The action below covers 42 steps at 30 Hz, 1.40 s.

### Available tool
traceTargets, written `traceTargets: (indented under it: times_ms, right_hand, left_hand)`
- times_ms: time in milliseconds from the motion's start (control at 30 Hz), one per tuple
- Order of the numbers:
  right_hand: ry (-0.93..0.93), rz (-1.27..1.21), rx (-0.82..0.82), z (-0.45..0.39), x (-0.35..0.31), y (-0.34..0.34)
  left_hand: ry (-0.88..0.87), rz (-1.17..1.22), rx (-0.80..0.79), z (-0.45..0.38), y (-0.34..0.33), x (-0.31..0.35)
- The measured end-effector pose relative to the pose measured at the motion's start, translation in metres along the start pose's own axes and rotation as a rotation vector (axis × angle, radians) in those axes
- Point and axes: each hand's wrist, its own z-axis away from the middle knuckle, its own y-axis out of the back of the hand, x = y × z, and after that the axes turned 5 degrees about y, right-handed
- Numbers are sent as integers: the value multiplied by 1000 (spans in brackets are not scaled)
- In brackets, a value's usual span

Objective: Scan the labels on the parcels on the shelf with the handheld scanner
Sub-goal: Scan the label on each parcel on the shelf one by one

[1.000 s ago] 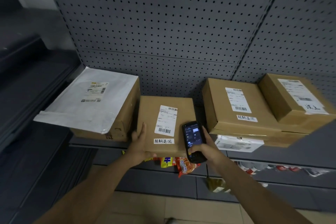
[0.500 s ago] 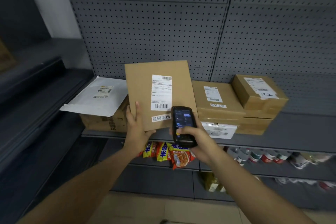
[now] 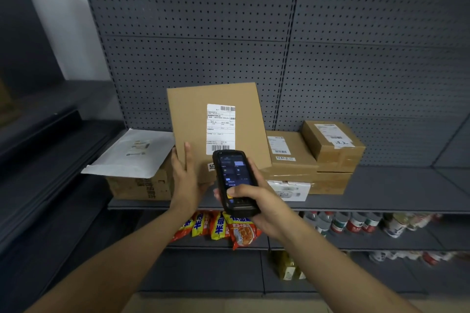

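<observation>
Left grip on tilted parcel's lower-left edge — scanner just beside label.

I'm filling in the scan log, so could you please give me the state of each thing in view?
Flat box: tipped upright, label facing out.
Left hand: gripping the flat box's lower left edge.
Scanner: screen lit, below the label.
Right hand: gripping the scanner.
White mailer: lying on a carton.

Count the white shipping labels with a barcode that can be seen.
4: on the raised flat box, the white mailer, the middle box, and the top-right box. Others may be hidden.
</observation>
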Motion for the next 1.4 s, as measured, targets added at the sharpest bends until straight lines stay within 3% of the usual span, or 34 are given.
traceTargets:
  times_ms: [600,867,1033,1200,1400]
  right_hand:
    - [10,-79,46,14,-3,-16]
    - [26,-22,40,18,-3,-17]
    - [26,-43,49,16,0,-13]
    - [4,-42,49,14,0,-7]
    - [13,68,200,6,3,5]
  left_hand:
    - [-6,35,-48,7,14,15]
    - [72,129,-120,3,13,13]
    - [-28,37,-33,7,8,14]
    - [-27,43,-44,4,6,11]
    - [9,91,-58,1,6,8]
